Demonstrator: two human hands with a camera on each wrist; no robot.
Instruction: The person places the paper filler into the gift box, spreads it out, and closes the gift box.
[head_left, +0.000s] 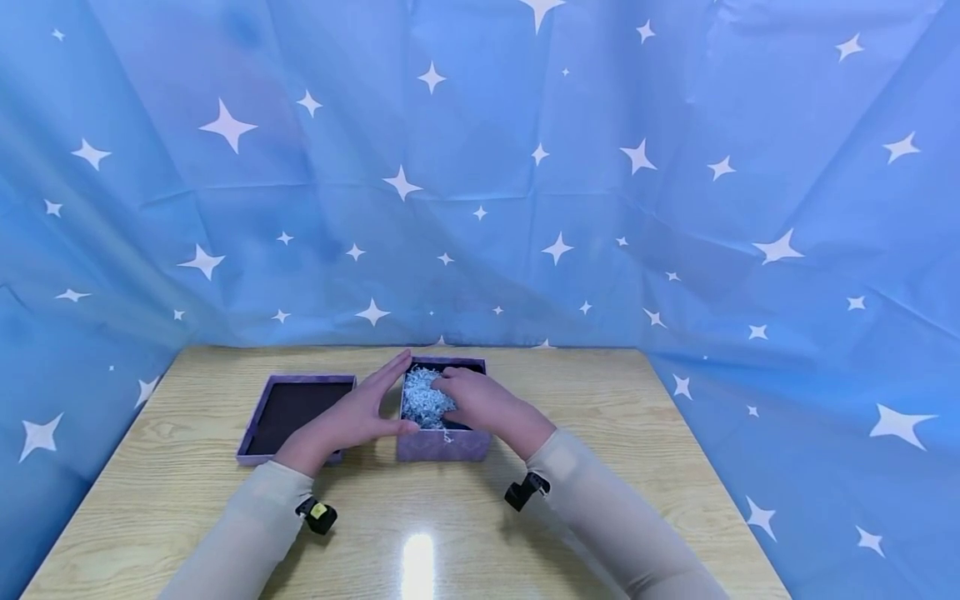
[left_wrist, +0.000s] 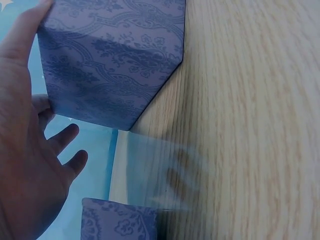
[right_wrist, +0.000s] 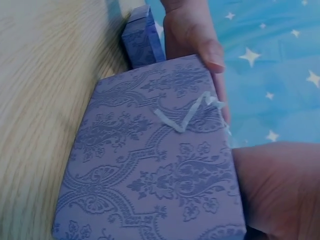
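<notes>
A purple patterned box (head_left: 442, 446) with a dark inside holds a heap of light blue shredded paper (head_left: 425, 398). My right hand (head_left: 480, 404) reaches in over the front right, its curled fingers and thumb around part of the heap; the fingertips are partly buried. Along the box's left side my left hand (head_left: 356, 414) is spread, thumb at the front corner and straight fingers toward the back corner. In the right wrist view, a loose paper strand hangs down the front wall of the box (right_wrist: 150, 165).
To the left, the matching lid (head_left: 255, 417) lies with its dark inside up, partly behind my left wrist. Both stand on a light wooden table (head_left: 600, 400). A blue star-patterned cloth (head_left: 480, 275) hangs behind the table. Each forearm carries a small black camera (head_left: 525, 492).
</notes>
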